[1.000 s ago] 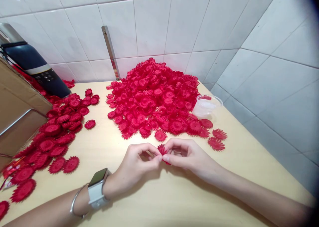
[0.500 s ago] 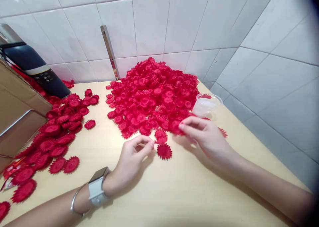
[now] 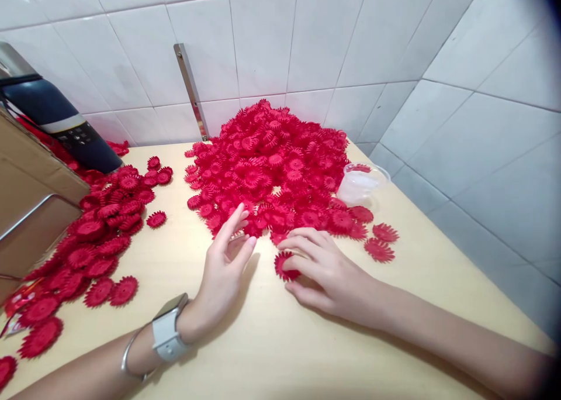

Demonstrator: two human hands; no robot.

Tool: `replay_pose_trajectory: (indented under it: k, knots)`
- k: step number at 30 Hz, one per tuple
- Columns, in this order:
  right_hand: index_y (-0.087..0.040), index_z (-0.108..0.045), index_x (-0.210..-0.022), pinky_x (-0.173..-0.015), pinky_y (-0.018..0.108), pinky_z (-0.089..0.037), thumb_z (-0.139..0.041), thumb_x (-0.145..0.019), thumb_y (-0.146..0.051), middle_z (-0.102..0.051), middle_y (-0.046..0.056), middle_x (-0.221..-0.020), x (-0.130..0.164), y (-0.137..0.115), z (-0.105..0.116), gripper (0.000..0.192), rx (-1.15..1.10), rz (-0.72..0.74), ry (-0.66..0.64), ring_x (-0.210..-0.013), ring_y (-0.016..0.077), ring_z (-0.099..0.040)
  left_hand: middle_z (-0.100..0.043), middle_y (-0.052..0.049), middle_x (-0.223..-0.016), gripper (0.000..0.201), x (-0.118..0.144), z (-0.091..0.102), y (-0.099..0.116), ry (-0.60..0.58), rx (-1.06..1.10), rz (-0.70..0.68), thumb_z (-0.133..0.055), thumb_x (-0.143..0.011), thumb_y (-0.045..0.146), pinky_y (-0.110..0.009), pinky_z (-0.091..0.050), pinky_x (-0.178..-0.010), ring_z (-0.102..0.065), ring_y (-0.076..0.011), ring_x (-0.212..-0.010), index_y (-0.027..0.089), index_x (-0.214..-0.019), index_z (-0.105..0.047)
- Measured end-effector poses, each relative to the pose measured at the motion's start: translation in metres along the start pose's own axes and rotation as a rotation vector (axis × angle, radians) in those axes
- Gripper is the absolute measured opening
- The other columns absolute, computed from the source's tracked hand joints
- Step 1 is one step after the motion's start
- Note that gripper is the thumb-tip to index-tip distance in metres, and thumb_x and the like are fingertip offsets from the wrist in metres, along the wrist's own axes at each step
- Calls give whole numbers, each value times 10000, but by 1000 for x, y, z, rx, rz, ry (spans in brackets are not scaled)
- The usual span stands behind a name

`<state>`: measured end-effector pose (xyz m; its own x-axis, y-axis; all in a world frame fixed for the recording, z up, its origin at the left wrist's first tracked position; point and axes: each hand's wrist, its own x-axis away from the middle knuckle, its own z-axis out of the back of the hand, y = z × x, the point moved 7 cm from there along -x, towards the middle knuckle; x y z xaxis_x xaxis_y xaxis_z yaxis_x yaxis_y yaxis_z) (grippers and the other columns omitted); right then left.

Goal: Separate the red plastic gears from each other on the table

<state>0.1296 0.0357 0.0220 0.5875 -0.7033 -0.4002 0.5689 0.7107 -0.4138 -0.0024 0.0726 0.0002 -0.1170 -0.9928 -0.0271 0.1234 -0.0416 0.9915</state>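
Observation:
My right hand is over a red flower-shaped disc lying on the table, with a finger on its top and the thumb at its near edge. The disc has a toothed rim and is partly hidden by the fingers. To the left, my left hand holds nothing, its fingers and thumb apart, just in front of a large heap of the same red discs. A watch and a bangle are on the left wrist.
A clear plastic cup lies at the heap's right side, near two loose discs. More red discs spill from a cardboard box on the left, beside a dark blue bottle. Tiled walls bound the back and right.
My right hand has come left and nearer from the heap's edge onto the single disc. My left hand's pinch has opened, and the fingers now point towards the heap.

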Motion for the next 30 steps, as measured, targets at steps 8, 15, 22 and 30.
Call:
replay_pose_trajectory:
  k: [8,15,22,30]
  knots:
    - [-191,-560,-906,-714,367,-436,-509,-766,-45,-596,71,-845,12,-11,34,209,21,79,420,-827,199,-509,-593,-33,-999,195,5,-12,6,-163,32,62,-580,-751,249,-259,-447,-799,-560,-154,-903,186,-935,-571]
    - [-178,-548,-964,-730,368,-435,-498,-783,-40,-613,69,-842,13,-18,28,233,-53,154,360,-842,189,-499,-629,-1,-891,208,15,-31,4,-414,264,117,-601,-735,166,-251,-466,-780,-587,-138,-861,212,-933,-556]
    - [-171,-572,-856,-672,328,-442,-532,-782,-145,-604,65,-803,3,-9,23,88,-328,16,269,-767,176,-522,-626,-30,-964,249,19,-33,7,-459,223,106,-580,-751,160,-269,-478,-796,-593,-158,-900,207,-993,-545]
    - [-163,-569,-712,-615,247,-416,-524,-802,-229,-564,17,-700,7,17,2,120,-771,-499,128,-661,125,-526,-626,-40,-996,246,19,-33,11,-458,92,48,-590,-741,170,-256,-490,-812,-598,-165,-921,188,-986,-579]
